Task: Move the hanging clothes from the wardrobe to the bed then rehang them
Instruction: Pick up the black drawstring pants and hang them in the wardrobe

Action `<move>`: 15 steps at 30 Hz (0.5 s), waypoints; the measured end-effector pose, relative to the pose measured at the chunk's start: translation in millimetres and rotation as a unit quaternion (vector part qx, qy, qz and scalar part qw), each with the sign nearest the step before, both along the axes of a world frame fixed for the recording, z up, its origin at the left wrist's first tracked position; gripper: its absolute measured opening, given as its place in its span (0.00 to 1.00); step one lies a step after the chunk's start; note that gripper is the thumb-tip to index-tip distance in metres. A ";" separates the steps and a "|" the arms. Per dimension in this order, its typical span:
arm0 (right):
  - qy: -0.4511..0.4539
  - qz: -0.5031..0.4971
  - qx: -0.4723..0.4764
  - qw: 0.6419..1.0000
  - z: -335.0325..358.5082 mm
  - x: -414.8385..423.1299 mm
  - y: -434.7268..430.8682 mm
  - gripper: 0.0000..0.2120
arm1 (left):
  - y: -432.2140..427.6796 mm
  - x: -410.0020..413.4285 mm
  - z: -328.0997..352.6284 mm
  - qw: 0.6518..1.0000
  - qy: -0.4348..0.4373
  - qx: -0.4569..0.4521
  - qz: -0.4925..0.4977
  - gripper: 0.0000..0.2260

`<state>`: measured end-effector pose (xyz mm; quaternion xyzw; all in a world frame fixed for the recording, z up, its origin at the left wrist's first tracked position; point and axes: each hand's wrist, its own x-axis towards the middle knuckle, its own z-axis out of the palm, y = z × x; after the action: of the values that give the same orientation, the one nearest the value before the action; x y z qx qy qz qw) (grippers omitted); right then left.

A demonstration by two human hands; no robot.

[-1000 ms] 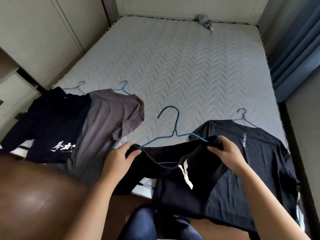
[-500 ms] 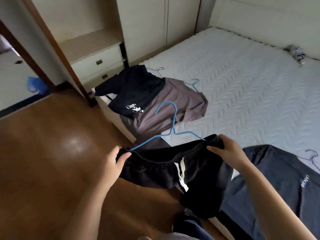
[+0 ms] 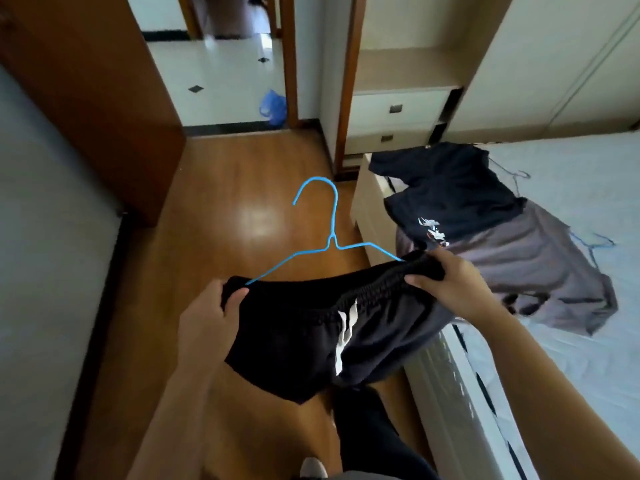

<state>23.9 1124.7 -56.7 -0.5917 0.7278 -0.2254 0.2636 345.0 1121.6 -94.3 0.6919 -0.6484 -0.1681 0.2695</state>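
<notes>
**Black shorts held over the floor, beside the bed**

The white quilted-mattress bed (image 3: 571, 358) is on your right. On its corner lie a grey cotton T-shirt (image 3: 526, 271) and a dark navy printed T-shirt (image 3: 450, 195), overlapping. You hold black drawstring shorts (image 3: 304, 334) on a blue wire hanger (image 3: 332, 241) above the glossy wooden floor (image 3: 242, 188). Your left hand (image 3: 204, 317) and right hand (image 3: 446, 282) each pinch one waistband end, fingers curled round the fabric.
</notes>
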 end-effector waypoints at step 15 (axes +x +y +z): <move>-0.100 0.065 -0.006 0.993 14.4 -1.8 -341.0 0.09 | -323.5 2.2 63.1 0.996 -0.037 -0.062 0.054 0.08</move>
<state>22.1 783.8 -42.3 -0.6140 0.6561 -0.2703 0.3456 347.2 798.1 -31.2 0.7139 -0.6284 -0.0875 0.2964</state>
